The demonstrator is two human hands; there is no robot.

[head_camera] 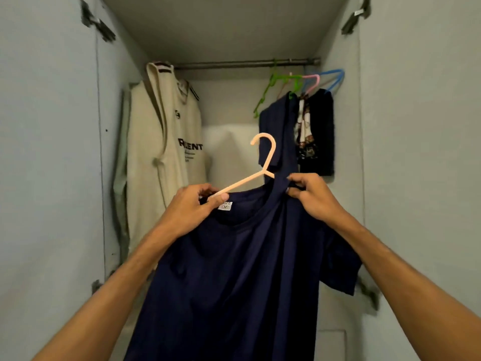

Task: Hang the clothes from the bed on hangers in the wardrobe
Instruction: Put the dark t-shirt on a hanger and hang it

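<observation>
I stand at an open wardrobe point(223, 29) with both bare arms raised, looking up into it. Between my hands hangs a navy T-shirt point(234, 269), held in front of the opening and below the metal rail point(234, 65); it is not on the rail. Its body drapes straight down between my forearms, and one short sleeve sticks out under my right arm.

A peach plastic hanger point(242, 183) sits at the shirt's neck, tilted, with its hook pointing up and curving to the left. One arm of the hanger lies bare above the collar; the other end disappears into the neck opening.

My left hand point(192, 207) is closed around the bare arm of the hanger, thumb pressed on top, with the collar bunched beneath the fingers. A small white size label point(226, 205) shows just below my thumb. My right hand point(312, 196) pinches a fold of the navy fabric at the collar, just beside the point where the hanger goes under the cloth.

Inside, on the left end of the rail, hangs a cream sleeveless top point(161, 152) with dark lettering. On the right end hang a second navy shirt point(276, 131), a patterned garment point(304, 131) and a black garment point(321, 131), close together. Above them are a green hanger point(270, 87), a pink hanger point(312, 82) and a blue hanger point(335, 76). The pale wardrobe doors point(46, 152) stand open on both sides.
</observation>
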